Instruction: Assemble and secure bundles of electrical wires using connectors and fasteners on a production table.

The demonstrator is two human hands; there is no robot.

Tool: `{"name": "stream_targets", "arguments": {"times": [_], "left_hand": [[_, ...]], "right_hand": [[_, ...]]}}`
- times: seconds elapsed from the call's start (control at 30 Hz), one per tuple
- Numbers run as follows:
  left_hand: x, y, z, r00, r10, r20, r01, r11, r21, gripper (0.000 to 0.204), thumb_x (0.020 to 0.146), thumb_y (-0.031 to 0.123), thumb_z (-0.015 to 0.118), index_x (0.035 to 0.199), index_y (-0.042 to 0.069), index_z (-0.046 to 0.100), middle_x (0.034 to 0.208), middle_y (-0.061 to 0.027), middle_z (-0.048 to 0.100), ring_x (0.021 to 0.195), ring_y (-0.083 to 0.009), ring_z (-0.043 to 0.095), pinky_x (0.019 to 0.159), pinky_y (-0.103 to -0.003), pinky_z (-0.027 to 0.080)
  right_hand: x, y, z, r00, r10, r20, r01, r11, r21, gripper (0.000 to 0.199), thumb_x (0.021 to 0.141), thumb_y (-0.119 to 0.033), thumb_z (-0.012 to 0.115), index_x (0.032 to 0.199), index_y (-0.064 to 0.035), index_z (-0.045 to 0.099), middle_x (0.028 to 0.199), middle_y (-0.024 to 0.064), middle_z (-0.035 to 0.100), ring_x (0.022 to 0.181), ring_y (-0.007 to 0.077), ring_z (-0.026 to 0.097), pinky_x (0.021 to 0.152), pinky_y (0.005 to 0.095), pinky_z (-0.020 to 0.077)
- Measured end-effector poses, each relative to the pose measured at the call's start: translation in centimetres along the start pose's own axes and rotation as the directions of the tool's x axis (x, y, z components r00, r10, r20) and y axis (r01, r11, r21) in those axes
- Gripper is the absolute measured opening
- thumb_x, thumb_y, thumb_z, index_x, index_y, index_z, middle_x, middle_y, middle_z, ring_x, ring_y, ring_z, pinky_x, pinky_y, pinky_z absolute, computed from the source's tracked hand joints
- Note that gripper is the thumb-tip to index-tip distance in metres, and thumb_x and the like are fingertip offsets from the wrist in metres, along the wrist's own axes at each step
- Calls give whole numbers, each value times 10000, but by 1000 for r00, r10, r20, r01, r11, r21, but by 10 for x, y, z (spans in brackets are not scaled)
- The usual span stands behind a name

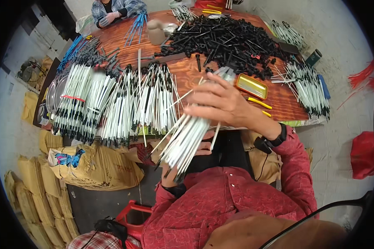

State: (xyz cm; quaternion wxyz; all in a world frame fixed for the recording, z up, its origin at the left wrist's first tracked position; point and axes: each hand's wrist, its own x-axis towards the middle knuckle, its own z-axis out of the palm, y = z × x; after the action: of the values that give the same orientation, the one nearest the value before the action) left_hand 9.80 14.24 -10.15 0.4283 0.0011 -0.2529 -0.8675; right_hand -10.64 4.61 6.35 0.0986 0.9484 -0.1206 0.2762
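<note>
A thick bundle of white rods [185, 145] with dark tips slants in front of my chest, a few rods sticking out at its sides. From beneath, my left hand [204, 148] grips it; most of that hand is hidden behind the rods. Across the upper part of the bundle lies my right hand [220, 101], its fingers stretched out and slightly blurred. Bundles of similar white rods [156, 101] lean along the table's near edge to the left. Just right of my right hand are a yellow metal tin [252, 86] and yellow-handled pliers [259, 103].
A large heap of black plastic parts [224, 39] covers the middle of the wooden table [187, 68]. More rod bundles [307, 89] lie at the right end. Across the table sits a person with a gloved hand [109, 19]. Yellow sacks [99, 166] and a red stool [131, 211] stand below left.
</note>
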Motion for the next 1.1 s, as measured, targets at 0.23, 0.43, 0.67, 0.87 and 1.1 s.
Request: {"name": "stream_targets", "arguments": {"times": [0.23, 0.43, 0.67, 0.87, 1.1], "left_hand": [[-27, 3, -9, 988, 81, -128, -86, 996, -36, 810, 907, 350, 681, 1522, 4, 283, 1510, -257, 386, 1164, -337, 579, 1034, -464, 468], [-21, -2, -7, 942, 26, -336, 161, 841, 517, 791, 910, 145, 646, 1546, -27, 208, 1470, -172, 425, 1247, -192, 481, 1094, -346, 357], [0, 13, 33, 985, 67, -158, 87, 597, 797, 783, 921, 112, 638, 1544, -49, 190, 1429, -143, 459, 1312, -187, 424, 1115, -329, 317], [1, 78, 91, 801, 492, -342, -12, 584, 812, 687, 921, 119, 658, 1501, -58, 335, 1360, -125, 542, 1210, -200, 531, 1043, -345, 414], [-30, 127, 51, 677, 717, -164, 578, -380, 722, 512, 898, 121, 689, 1360, -34, 534, 1242, -221, 632, 1112, -355, 614, 973, -393, 472]], "right_hand": [[-34, 8, 57, 929, 347, 130, -346, 938, -27, 576, 788, -178, 730, 1330, -108, 546, 1233, 102, 597, 1180, 308, 554, 998, 420, 444], [-83, -10, 56, 503, 718, 480, -861, 366, 354, 516, 967, -257, 604, 1422, -69, 450, 1169, 87, 599, 1046, 261, 604, 899, 356, 488], [-84, -26, 52, 575, 641, 507, -708, 80, 702, 588, 1041, -374, 490, 1502, -36, 351, 1185, 72, 577, 1016, 161, 591, 880, 319, 490], [-26, -2, 58, 691, 608, 390, -545, 84, 834, 573, 1027, -328, 532, 1467, 4, 377, 1222, 92, 581, 1034, 158, 595, 894, 318, 493], [-68, 7, 105, 619, 699, 358, -681, 251, 688, 541, 1020, -297, 552, 1431, 26, 412, 1215, 109, 594, 994, 161, 618, 865, 333, 512]]}}
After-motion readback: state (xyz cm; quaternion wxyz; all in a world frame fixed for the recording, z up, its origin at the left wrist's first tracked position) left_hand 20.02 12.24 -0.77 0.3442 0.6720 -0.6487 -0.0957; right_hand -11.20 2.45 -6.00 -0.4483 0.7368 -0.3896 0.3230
